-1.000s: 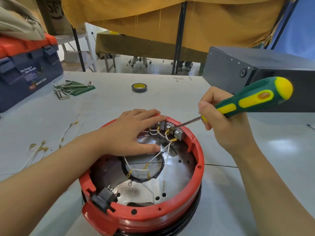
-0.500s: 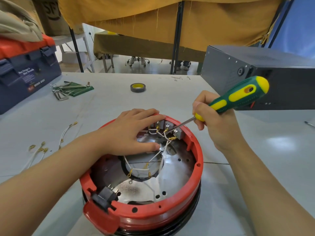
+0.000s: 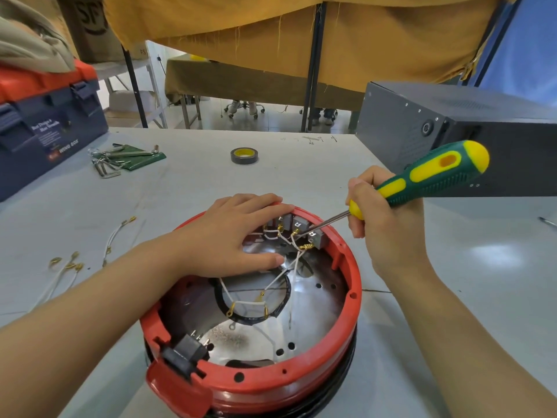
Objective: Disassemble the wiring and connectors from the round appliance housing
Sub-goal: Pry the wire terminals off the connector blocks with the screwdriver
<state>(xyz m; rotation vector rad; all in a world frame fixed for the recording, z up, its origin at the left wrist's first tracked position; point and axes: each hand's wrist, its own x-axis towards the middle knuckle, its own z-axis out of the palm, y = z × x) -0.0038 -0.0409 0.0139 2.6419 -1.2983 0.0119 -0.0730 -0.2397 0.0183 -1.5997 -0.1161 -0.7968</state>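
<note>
I note the housing (image 3: 346,315) on the bench (image 3: 187,194). My left hand (image 3: 229,233) lies flat-fingered on its far rim, steadying it; my right hand (image 3: 388,224) grips the screwdriver (image 3: 422,179), tip at the far-rim connectors (image 3: 298,226), apparently loosening a terminal.

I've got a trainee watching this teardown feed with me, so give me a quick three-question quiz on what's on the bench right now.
1. True or false: the left hand rests flat on the red housing, fingers straight.
2. Which tool does the right hand grip? A) pliers B) screwdriver C) hex key
3. Fill in: the screwdriver tip sits at the grey connector blocks on the housing's ____ wall, seen from the camera.

Key
1. True.
2. B, with its green and yellow handle.
3. Far; white wires run from the blocks toward the centre.
</note>
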